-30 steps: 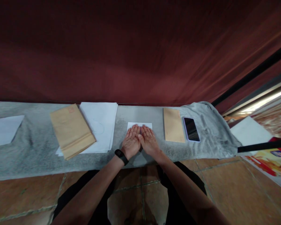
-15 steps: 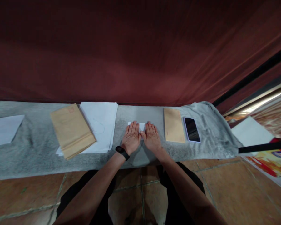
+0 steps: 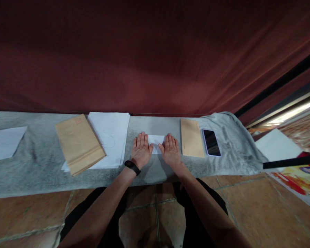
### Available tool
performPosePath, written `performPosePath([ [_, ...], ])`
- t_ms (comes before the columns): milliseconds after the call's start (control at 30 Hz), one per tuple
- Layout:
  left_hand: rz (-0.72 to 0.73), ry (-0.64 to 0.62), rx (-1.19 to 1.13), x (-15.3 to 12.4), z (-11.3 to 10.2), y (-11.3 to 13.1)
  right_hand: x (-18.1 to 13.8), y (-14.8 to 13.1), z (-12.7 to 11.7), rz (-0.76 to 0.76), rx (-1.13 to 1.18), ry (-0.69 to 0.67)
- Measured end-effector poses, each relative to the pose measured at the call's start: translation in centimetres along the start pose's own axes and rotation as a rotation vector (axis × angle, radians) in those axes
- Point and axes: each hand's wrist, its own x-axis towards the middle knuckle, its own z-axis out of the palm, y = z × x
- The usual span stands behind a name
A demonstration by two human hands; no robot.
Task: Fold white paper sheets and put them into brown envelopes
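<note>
A small white sheet of paper point(image 3: 156, 141), seemingly folded, lies flat on the grey cloth between my hands. My left hand point(image 3: 141, 150) rests palm down over its left end, fingers stretched out and pointing away from me. Over the right end lies my right hand point(image 3: 171, 151), also flat, with its thumb pointing inward. Both hands cover the paper's ends, so only its middle shows. A black band point(image 3: 132, 167) is on my left wrist.
Left of my hands, a brown envelope stack point(image 3: 80, 143) overlaps white sheets point(image 3: 116, 137). Another white sheet point(image 3: 6, 143) lies at far left. To the right are a brown envelope point(image 3: 192, 137) and a phone point(image 3: 212, 143). A dark red curtain point(image 3: 155, 79) hangs behind the cloth-covered surface point(image 3: 41, 172).
My hands have slid apart, the left one leftward and the right one rightward, across the paper. More of the paper's middle is showing.
</note>
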Motion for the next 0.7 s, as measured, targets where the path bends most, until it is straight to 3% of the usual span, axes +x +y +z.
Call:
performPosePath([
  [300, -0.038, 0.016, 0.028, -0.1, 0.1, -0.1, 0.1, -0.1, -1.2, 0.03, 0.01, -0.055],
  [533, 0.0, 0.002, 0.019, -0.3, 0.4, -0.6, -0.1, -2.6, -1.9, -0.252, 0.186, -0.235],
  [700, -0.009, 0.033, -0.006, -0.3, 0.6, -0.7, -0.3, -2.9, -1.4, -0.205, 0.16, -0.233],
])
